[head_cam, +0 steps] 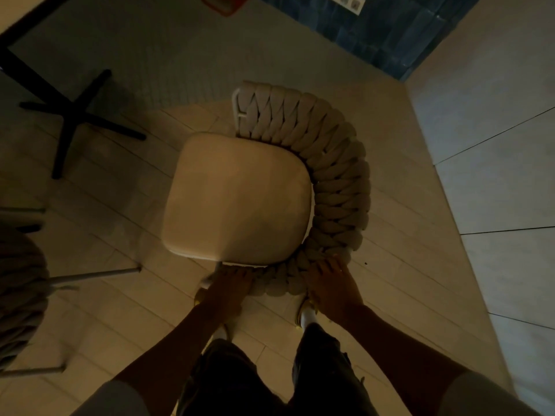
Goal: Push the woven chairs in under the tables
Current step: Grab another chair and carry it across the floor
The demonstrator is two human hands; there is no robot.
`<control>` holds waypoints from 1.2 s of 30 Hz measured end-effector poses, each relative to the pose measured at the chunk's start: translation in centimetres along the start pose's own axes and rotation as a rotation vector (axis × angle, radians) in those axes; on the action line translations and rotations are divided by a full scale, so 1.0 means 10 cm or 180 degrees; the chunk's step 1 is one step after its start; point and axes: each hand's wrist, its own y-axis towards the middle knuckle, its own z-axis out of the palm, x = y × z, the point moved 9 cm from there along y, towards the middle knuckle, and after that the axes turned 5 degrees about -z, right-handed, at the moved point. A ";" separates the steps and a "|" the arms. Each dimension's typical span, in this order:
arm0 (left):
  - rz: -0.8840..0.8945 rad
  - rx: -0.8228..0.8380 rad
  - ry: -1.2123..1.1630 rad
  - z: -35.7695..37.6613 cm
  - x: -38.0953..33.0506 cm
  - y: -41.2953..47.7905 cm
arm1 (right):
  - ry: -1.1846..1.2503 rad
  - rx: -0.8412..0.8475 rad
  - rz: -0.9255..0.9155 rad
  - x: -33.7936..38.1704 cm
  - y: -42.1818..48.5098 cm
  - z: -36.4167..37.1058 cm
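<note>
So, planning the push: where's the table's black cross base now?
Head view, upper left: the black cross base stands on the floor, left of and beyond the woven chair.

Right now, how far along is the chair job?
Done: nothing visible yet; the chair stands on open floor, clear of the table. In hand: left hand and right hand both grip its woven back. Left: push it in under the table at upper left. A second chair at the left edge is only partly in view, so its state is unclear.
</note>
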 end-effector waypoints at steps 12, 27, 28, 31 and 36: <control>0.0225 -0.0212 -0.0474 -0.19 -1.31 0.52 | -0.0440 0.0062 -0.0750 -1.11 0.14 -0.70; 0.0363 -0.0712 -0.0418 -0.18 -1.52 0.76 | -0.1826 0.0683 -0.0820 -1.87 1.15 -0.68; 0.0334 -0.0672 -0.0391 -0.16 -1.51 0.77 | -0.1859 0.0538 -0.0858 -1.95 1.21 -0.63; 0.0400 -0.0483 -0.0566 -0.15 -1.51 0.76 | -0.1899 0.0733 -0.0623 -1.97 1.12 -0.74; 0.0422 -0.0491 -0.0420 -0.20 -1.28 0.74 | -0.1401 0.0576 -0.0271 -1.94 1.16 -0.75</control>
